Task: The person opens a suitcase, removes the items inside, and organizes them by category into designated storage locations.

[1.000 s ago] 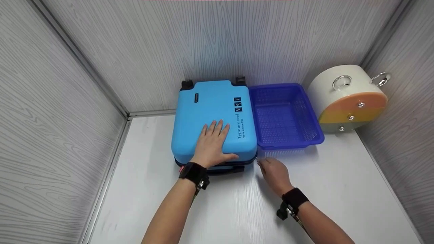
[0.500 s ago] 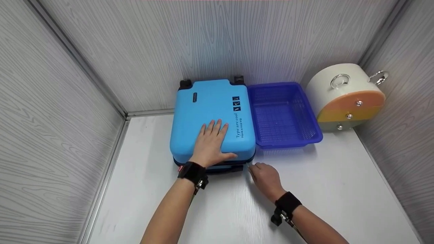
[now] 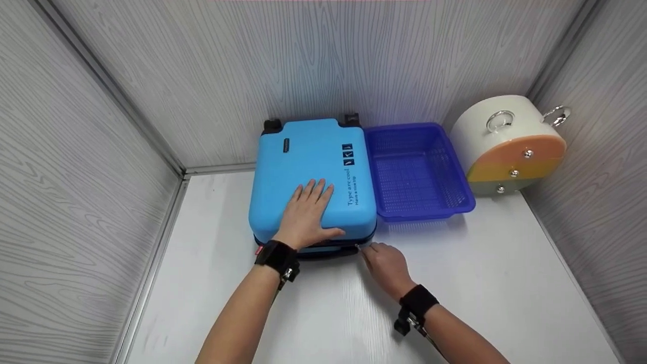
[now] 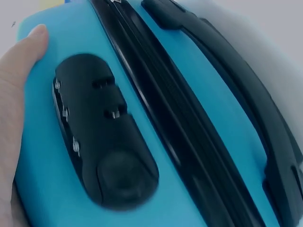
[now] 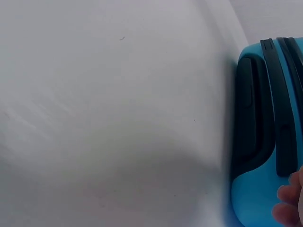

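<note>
A blue hard-shell suitcase (image 3: pixel 313 162) lies flat on the white table, wheels towards the back wall. My left hand (image 3: pixel 306 215) rests on its top, fingers spread and straight, thumb near the front edge. Below that thumb, the left wrist view shows a black combination lock (image 4: pixel 104 132), the dark zipper band (image 4: pixel 165 109) and a black carry handle (image 4: pixel 236 85). At the suitcase's front right corner my right hand (image 3: pixel 386 265) pinches a small silver zipper pull (image 3: pixel 357 246) on the zipper. Only the fingertips (image 5: pixel 287 213) of that hand show at the right wrist view's lower edge.
A blue-purple plastic basket (image 3: pixel 467 206) stands against the suitcase's right side. Beyond it, by the right wall, is a white rounded box (image 3: pixel 498 114) with an orange, yellow and green front and silver rings. Grey wood-grain walls (image 3: pixel 227 76) enclose the table (image 3: pixel 323 323).
My right hand has travelled left round the corner and along the suitcase's front edge with the zipper pull. The left hand stays on the top. The whole head view has shifted slightly.
</note>
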Tool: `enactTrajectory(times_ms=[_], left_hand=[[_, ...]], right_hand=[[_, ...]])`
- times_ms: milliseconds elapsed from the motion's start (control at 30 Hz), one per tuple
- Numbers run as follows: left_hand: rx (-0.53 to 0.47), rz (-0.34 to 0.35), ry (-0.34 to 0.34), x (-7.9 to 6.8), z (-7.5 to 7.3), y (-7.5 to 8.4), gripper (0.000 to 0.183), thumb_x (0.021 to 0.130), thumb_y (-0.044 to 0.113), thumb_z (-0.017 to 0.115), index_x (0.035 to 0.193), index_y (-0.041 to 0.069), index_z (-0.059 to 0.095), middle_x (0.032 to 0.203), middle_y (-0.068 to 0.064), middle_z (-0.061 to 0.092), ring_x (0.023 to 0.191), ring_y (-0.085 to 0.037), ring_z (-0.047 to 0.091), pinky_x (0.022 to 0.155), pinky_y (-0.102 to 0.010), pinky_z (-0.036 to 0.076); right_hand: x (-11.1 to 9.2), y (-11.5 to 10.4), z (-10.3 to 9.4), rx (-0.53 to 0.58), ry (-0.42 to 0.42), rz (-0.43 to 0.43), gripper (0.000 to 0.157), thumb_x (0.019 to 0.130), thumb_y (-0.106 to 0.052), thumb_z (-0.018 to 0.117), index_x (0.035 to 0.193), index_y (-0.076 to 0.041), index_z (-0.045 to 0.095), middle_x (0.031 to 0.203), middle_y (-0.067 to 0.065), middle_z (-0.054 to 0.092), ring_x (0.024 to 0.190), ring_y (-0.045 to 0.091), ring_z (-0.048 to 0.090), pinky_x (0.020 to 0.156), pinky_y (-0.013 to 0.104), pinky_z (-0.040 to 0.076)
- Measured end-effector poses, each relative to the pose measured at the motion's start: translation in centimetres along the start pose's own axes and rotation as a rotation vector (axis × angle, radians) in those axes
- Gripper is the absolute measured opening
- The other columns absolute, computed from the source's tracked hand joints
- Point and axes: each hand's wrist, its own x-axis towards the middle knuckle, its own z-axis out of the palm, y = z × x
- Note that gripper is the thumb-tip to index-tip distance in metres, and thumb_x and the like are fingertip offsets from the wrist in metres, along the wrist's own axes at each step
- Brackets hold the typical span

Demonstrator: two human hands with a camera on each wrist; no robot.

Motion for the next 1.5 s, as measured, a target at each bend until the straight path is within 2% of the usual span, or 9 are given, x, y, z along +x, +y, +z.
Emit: enactTrajectory(times_ms=[200, 400, 500, 667, 800, 1033, 1267, 1367, 1500], left_hand=[[-0.043, 0.007, 0.020, -2.4, -0.4, -3.9, 0.116, 0.082, 0.084, 0.059, 0.165, 0.015, 0.018, 0.170, -0.010, 0.014, 0.156, -0.030, 0.009, 0.125, -0.046, 0.007], [-0.079, -0.073, 0.044, -4.9, -0.3, -7.0, 0.117, 0.080, 0.084, 0.060, 0.165, 0.015, 0.018, 0.170, -0.009, 0.014, 0.156, -0.032, 0.007, 0.125, -0.048, 0.005], [-0.122, -0.108, 0.044, -5.5, -0.1, -7.6, 0.120, 0.079, 0.085, 0.060, 0.165, 0.015, 0.017, 0.171, -0.007, 0.011, 0.157, -0.031, 0.004, 0.125, -0.047, 0.003], [-0.179, -0.104, 0.064, -5.4, 0.1, -7.5, 0.119, 0.079, 0.083, 0.062, 0.165, 0.013, 0.018, 0.170, -0.009, 0.014, 0.157, -0.032, 0.004, 0.125, -0.047, 0.003], [-0.169, -0.115, 0.062, -5.3, 0.2, -7.4, 0.120, 0.079, 0.085, 0.062, 0.165, 0.014, 0.019, 0.170, -0.009, 0.014, 0.157, -0.031, 0.005, 0.125, -0.046, 0.003], [-0.163, -0.117, 0.066, -5.5, 0.0, -7.5, 0.120, 0.078, 0.084, 0.063, 0.165, 0.014, 0.019, 0.170, -0.009, 0.015, 0.157, -0.032, 0.005, 0.125, -0.047, 0.003], [-0.156, -0.113, 0.063, -5.4, -0.3, -7.5, 0.120, 0.079, 0.083, 0.063, 0.165, 0.014, 0.018, 0.170, -0.009, 0.014, 0.156, -0.032, 0.005, 0.125, -0.047, 0.003], [-0.153, -0.109, 0.063, -5.5, -0.2, -7.5, 0.119, 0.079, 0.083, 0.062, 0.165, 0.013, 0.018, 0.170, -0.009, 0.014, 0.156, -0.033, 0.005, 0.125, -0.048, 0.003], [-0.152, -0.106, 0.063, -5.8, 0.1, -7.6, 0.118, 0.080, 0.083, 0.061, 0.165, 0.013, 0.018, 0.170, -0.010, 0.014, 0.156, -0.033, 0.005, 0.125, -0.048, 0.004]], right_hand=[[0.0, 0.2, -0.1, 0.014, 0.001, 0.001, 0.011, 0.087, -0.008, 0.082, 0.096, -0.007, 0.076, 0.077, 0.004, 0.068, 0.059, 0.022, 0.062, 0.049, 0.035, 0.050], [-0.1, 0.2, -1.1, 0.062, 0.006, 0.072, 0.008, 0.086, -0.008, 0.081, 0.094, -0.008, 0.079, 0.077, 0.001, 0.069, 0.064, 0.020, 0.063, 0.052, 0.035, 0.051], [-0.3, 0.0, -1.6, 0.129, 0.008, 0.158, 0.011, 0.086, -0.009, 0.081, 0.096, -0.011, 0.081, 0.081, -0.002, 0.071, 0.070, 0.016, 0.065, 0.055, 0.032, 0.053], [-0.5, -0.6, -2.1, 0.309, -0.010, 0.358, 0.012, 0.088, -0.012, 0.081, 0.100, -0.014, 0.082, 0.082, -0.008, 0.071, 0.072, 0.007, 0.064, 0.059, 0.028, 0.052], [-0.5, -1.1, -1.9, 0.417, -0.048, 0.438, 0.012, 0.090, -0.013, 0.081, 0.102, -0.012, 0.083, 0.080, -0.011, 0.069, 0.072, 0.005, 0.061, 0.062, 0.029, 0.051], [0.6, -2.7, -0.9, 0.464, -0.089, 0.442, 0.018, 0.087, -0.012, 0.083, 0.105, -0.013, 0.083, 0.087, -0.006, 0.075, 0.076, 0.008, 0.067, 0.065, 0.029, 0.055], [2.3, -5.0, 0.7, 0.506, -0.146, 0.373, 0.020, 0.091, -0.019, 0.080, 0.109, -0.011, 0.082, 0.097, 0.000, 0.078, 0.082, 0.013, 0.072, 0.066, 0.029, 0.057], [2.7, -6.1, 1.8, 0.526, -0.151, 0.347, 0.021, 0.093, -0.022, 0.079, 0.111, -0.011, 0.081, 0.099, 0.000, 0.078, 0.081, 0.012, 0.072, 0.061, 0.027, 0.055], [3.2, -8.0, 3.4, 0.523, -0.160, 0.304, 0.023, 0.094, -0.023, 0.077, 0.113, -0.010, 0.080, 0.101, 0.001, 0.078, 0.082, 0.011, 0.073, 0.063, 0.025, 0.056]])
